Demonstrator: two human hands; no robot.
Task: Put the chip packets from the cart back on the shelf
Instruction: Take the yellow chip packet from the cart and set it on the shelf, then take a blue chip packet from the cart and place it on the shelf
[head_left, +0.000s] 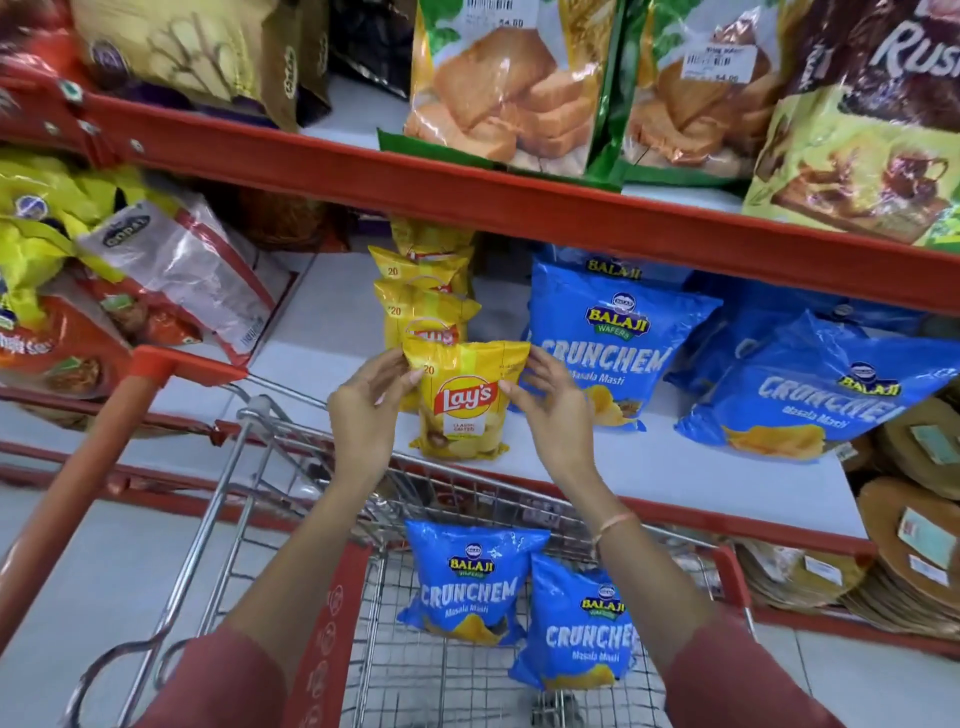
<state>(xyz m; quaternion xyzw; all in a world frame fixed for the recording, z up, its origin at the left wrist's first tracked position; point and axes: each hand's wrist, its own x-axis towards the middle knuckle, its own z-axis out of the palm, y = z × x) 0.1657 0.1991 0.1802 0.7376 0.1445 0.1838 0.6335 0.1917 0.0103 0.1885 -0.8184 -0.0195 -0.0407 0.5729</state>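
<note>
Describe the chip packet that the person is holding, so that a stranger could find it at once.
Look at the white middle shelf behind the red cart. At its front, the left hand and right hand hold a yellow Lay's packet upright by its sides. It heads a yellow row; the neighbours to its right are blue.

The single camera sits on my head, facing forward and down. It views the shelf (571, 457) at close range, with the cart (311, 519) directly below, between me and it.
</note>
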